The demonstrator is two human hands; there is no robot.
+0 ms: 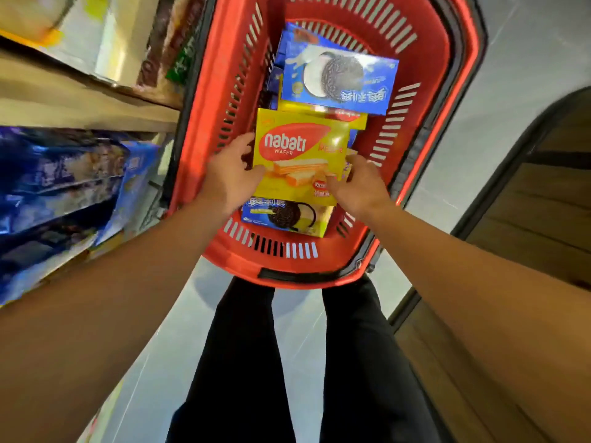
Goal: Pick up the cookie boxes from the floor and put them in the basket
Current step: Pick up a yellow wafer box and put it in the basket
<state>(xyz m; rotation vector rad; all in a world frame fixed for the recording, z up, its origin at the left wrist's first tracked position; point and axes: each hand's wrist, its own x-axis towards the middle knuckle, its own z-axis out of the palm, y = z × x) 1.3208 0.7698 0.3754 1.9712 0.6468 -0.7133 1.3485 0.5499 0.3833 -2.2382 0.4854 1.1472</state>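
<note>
Now I see the yellow wafer box (300,155) lying flat atop other boxes in the red basket (204,123), long axis near-to-far, label toward me; my left hand (228,179) and right hand (359,183) clamp its near corners, fingers (246,140) curled on its left edge.

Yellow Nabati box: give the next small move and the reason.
Probably lower the yellow Nabati box and let go: the left hand and right hand hold its sides inside the red basket, right above other cookie boxes.
</note>
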